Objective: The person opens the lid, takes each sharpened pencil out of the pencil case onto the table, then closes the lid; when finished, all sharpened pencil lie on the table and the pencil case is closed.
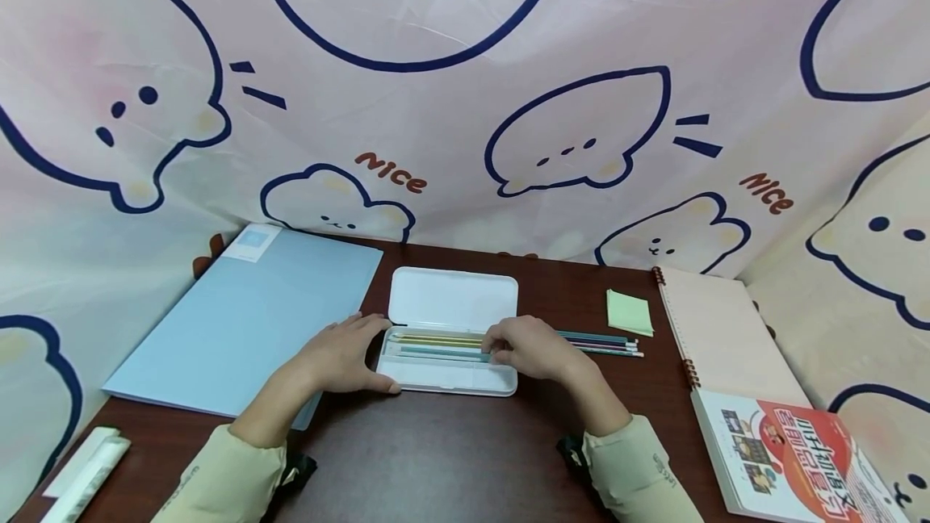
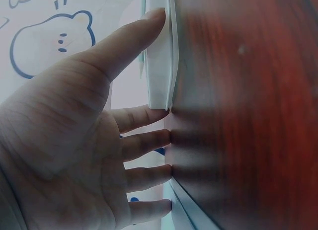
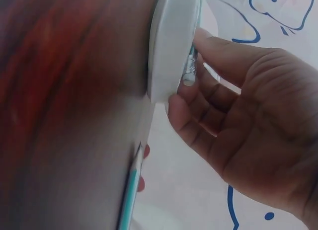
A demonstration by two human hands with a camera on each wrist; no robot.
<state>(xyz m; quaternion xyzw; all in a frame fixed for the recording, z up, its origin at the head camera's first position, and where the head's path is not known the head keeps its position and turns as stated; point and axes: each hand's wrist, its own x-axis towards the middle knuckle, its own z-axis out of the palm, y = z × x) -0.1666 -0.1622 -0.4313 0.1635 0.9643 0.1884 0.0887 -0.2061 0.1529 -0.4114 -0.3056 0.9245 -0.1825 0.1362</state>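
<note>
An open white pencil case [image 1: 450,379] lies mid-table, its lid [image 1: 454,297] folded back. Yellow and teal pencils [image 1: 436,345] lie in its tray. My left hand [image 1: 366,353] rests flat at the case's left end, thumb straight along the front edge [image 2: 159,66] and fingers [image 2: 149,143] straight on the table. My right hand [image 1: 501,348] curls over the right end of the case [image 3: 169,46] and pinches the end of a pencil [image 3: 189,75] lying in the tray. Several more pencils [image 1: 603,343] lie on the table just right of the case, one showing in the right wrist view [image 3: 130,190].
A light blue folder [image 1: 247,317] lies to the left and a green sticky pad [image 1: 629,311] to the right. Further right are a pink spiral notebook [image 1: 726,329] and a printed book [image 1: 792,458]. A white object [image 1: 83,470] sits at the front left corner. Patterned cloth walls the table.
</note>
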